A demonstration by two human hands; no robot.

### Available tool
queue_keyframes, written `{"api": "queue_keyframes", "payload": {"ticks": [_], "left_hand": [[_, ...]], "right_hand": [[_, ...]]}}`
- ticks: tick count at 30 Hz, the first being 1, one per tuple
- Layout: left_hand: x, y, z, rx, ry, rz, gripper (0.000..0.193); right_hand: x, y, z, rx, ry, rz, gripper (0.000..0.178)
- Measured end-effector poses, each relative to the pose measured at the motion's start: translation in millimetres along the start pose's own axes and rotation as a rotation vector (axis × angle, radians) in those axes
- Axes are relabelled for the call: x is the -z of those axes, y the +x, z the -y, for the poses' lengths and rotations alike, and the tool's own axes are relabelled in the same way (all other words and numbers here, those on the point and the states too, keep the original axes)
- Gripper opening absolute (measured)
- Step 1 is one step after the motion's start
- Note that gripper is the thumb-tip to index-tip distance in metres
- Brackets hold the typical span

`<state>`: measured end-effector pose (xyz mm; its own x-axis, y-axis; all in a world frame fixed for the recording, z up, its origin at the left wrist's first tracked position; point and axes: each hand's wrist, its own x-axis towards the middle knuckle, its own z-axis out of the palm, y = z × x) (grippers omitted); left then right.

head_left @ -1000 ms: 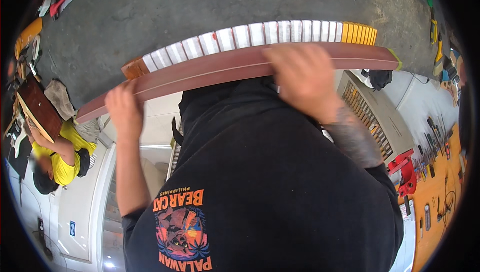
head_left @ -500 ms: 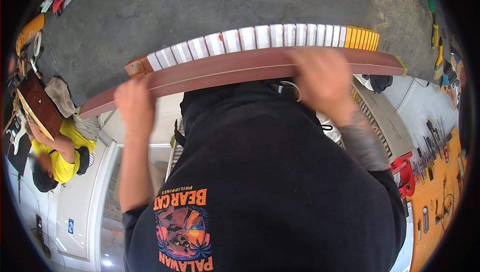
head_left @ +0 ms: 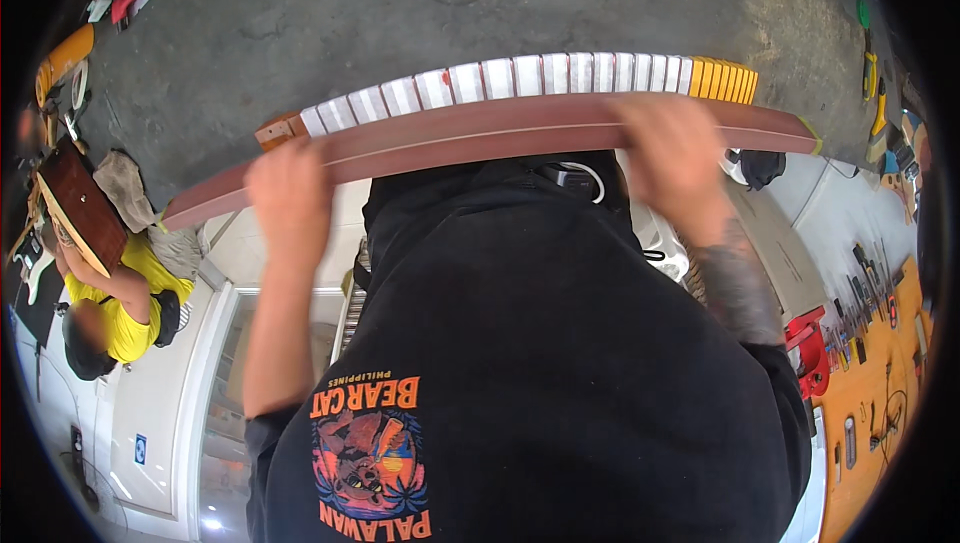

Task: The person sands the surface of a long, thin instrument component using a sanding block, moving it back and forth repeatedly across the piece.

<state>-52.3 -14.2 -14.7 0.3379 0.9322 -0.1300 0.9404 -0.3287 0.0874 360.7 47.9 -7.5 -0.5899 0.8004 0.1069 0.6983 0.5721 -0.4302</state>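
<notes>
Both my hands clamped on the red-brown plank (head_left: pixel 480 138): left hand (head_left: pixel 290 198) slid inward, right hand (head_left: pixel 675 158) steady; plank stays level.

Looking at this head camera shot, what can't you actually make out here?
- Left hand and right hand: motion-blurred in the head view, so finger placement on the long reddish wooden board is unclear.
- The strip of white and yellow blocks behind the board: its lower part is hidden by the board.
- Small tools on the orange bench: too small and warped by the fisheye rim.
- The seated person in yellow: partly cut by the dark rim.
</notes>
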Motion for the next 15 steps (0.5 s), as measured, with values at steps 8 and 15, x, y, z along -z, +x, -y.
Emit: {"api": "queue_keyframes", "payload": {"ticks": [8, 15], "left_hand": [[1, 1, -14, -0.073, -0.003, 0.065, 0.035], [0, 14, -27, -0.044, -0.044, 0.046, 0.041]], "right_hand": [[9, -7, -14, -0.023, -0.008, 0.082, 0.040], [14, -20, -26, -0.011, 0.006, 0.047, 0.046]]}}
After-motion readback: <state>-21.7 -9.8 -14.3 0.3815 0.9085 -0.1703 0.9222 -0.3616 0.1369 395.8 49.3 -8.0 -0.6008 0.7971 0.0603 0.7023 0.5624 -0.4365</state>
